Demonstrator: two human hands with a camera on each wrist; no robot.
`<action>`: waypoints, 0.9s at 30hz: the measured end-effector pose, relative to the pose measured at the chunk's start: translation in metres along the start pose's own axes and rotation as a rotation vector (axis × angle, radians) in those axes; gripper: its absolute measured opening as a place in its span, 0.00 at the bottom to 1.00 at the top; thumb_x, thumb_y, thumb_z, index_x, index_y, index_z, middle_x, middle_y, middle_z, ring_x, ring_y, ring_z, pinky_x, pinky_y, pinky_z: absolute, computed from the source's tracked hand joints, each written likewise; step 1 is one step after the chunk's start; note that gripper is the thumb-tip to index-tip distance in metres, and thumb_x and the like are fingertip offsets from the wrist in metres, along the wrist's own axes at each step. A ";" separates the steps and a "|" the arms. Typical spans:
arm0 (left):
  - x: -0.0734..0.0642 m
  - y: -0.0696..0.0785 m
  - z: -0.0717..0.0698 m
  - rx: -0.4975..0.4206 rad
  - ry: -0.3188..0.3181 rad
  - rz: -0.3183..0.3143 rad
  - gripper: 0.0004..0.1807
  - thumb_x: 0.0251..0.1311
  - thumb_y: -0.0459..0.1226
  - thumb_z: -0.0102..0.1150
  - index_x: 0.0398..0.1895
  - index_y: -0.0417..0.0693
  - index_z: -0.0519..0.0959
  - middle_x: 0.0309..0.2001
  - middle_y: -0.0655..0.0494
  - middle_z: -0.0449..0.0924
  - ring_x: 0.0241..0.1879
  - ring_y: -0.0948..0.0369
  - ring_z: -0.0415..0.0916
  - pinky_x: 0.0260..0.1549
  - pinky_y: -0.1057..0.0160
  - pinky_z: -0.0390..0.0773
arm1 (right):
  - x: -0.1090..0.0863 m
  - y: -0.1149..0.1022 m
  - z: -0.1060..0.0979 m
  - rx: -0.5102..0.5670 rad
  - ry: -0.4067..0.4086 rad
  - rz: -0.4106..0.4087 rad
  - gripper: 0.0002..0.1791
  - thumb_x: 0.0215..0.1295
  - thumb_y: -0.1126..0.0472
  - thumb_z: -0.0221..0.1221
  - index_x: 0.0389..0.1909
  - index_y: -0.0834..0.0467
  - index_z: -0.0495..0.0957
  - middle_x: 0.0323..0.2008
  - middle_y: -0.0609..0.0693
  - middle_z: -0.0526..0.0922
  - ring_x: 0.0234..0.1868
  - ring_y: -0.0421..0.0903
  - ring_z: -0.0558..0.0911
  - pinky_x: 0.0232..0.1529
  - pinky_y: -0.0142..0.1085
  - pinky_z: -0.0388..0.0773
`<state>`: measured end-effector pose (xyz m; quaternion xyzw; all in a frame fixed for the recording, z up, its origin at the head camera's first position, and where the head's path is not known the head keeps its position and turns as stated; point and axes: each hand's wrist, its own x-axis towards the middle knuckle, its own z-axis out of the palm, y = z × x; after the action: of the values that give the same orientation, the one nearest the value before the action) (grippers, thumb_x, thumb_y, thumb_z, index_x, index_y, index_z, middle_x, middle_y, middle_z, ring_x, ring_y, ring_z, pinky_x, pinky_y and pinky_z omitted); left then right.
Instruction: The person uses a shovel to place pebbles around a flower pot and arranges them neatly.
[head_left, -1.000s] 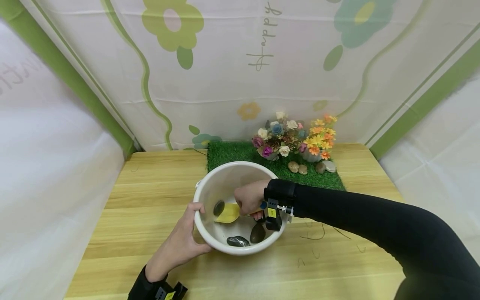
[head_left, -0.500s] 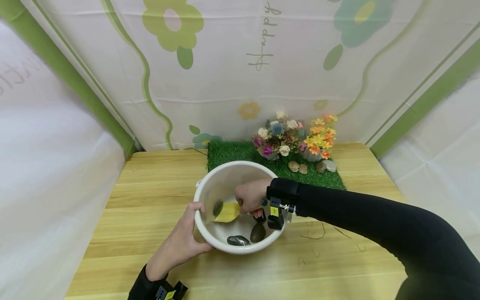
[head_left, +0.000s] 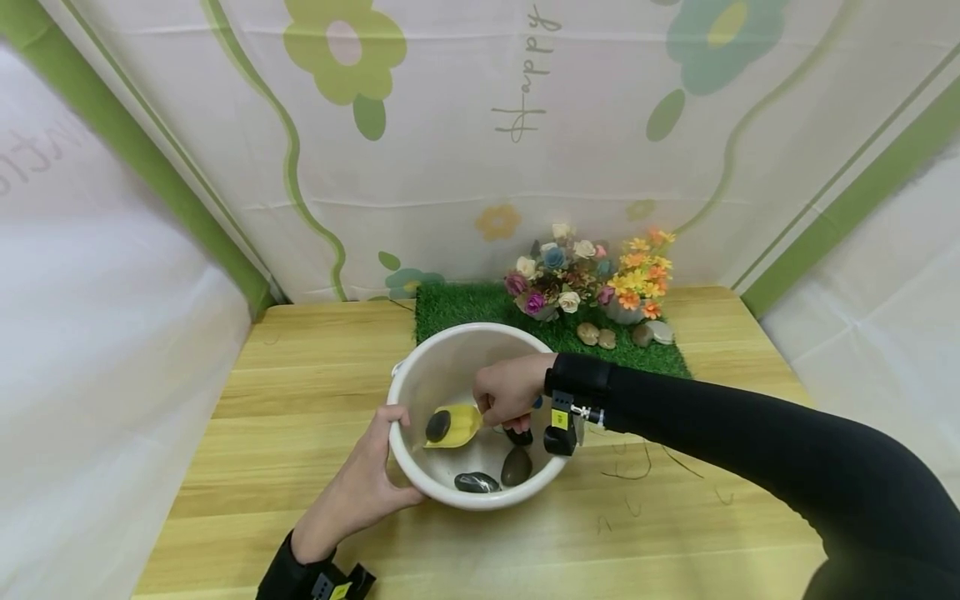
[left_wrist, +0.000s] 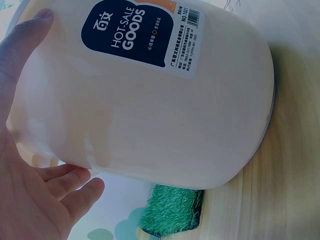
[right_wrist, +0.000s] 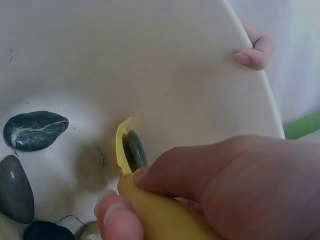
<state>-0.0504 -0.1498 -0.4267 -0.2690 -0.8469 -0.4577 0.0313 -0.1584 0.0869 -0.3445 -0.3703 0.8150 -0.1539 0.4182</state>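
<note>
A cream plastic bucket point(head_left: 480, 502) is on the wooden table, its mouth turned up toward the head camera. My left hand point(head_left: 366, 477) grips its left rim, fingers hooked over the edge, thumb along the outer wall. Inside the bucket, my right hand point(head_left: 513, 390) holds a small yellow shovel point(head_left: 465, 423) by its handle. A dark oval stone point(head_left: 438, 426) lies on the shovel's blade. Other stones rest on the bucket's bottom: a white-veined dark stone point(head_left: 476, 482), a grey-brown stone point(head_left: 516, 467) and a black stone point(head_left: 519, 437) partly under the right hand.
Behind the bucket lies an artificial grass mat point(head_left: 450, 304). On it stand a pot of mixed flowers point(head_left: 558, 279) and a pot of orange-yellow flowers point(head_left: 641, 279), with tan pebbles point(head_left: 596, 335) in front. Thin dark strands point(head_left: 630, 475) lie on the table at right.
The dark oval stone, earlier beside the shovel's blade, now lies on it. My right hand has shifted slightly right with the shovel. The left hand and bucket stay in place.
</note>
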 end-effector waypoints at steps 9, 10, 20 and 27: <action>0.000 0.001 0.000 -0.002 -0.005 -0.008 0.42 0.35 0.50 0.74 0.47 0.46 0.56 0.69 0.52 0.47 0.65 0.53 0.50 0.51 0.49 0.67 | -0.008 0.002 -0.005 -0.009 -0.003 -0.072 0.06 0.66 0.61 0.52 0.31 0.56 0.77 0.20 0.51 0.79 0.18 0.44 0.78 0.24 0.35 0.75; 0.000 0.001 0.000 -0.002 -0.004 -0.008 0.42 0.35 0.50 0.74 0.47 0.46 0.56 0.69 0.52 0.47 0.65 0.53 0.50 0.52 0.49 0.66 | -0.009 0.002 -0.005 -0.004 -0.004 -0.081 0.06 0.66 0.61 0.52 0.32 0.56 0.77 0.21 0.52 0.80 0.19 0.44 0.78 0.24 0.35 0.75; 0.001 0.002 0.000 -0.005 -0.007 -0.014 0.42 0.34 0.48 0.74 0.47 0.45 0.56 0.69 0.52 0.47 0.66 0.53 0.49 0.53 0.48 0.65 | -0.017 0.011 -0.009 0.045 -0.004 -0.154 0.06 0.67 0.59 0.52 0.36 0.53 0.77 0.21 0.47 0.78 0.19 0.45 0.78 0.25 0.38 0.77; 0.001 0.002 0.000 -0.013 -0.012 -0.020 0.42 0.35 0.49 0.74 0.47 0.45 0.55 0.70 0.51 0.46 0.65 0.52 0.50 0.52 0.48 0.66 | -0.024 0.013 -0.012 0.069 0.009 -0.202 0.06 0.67 0.59 0.52 0.36 0.54 0.77 0.21 0.49 0.78 0.19 0.46 0.78 0.25 0.39 0.77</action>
<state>-0.0500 -0.1487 -0.4250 -0.2636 -0.8468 -0.4616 0.0197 -0.1651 0.1123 -0.3313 -0.4351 0.7697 -0.2247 0.4095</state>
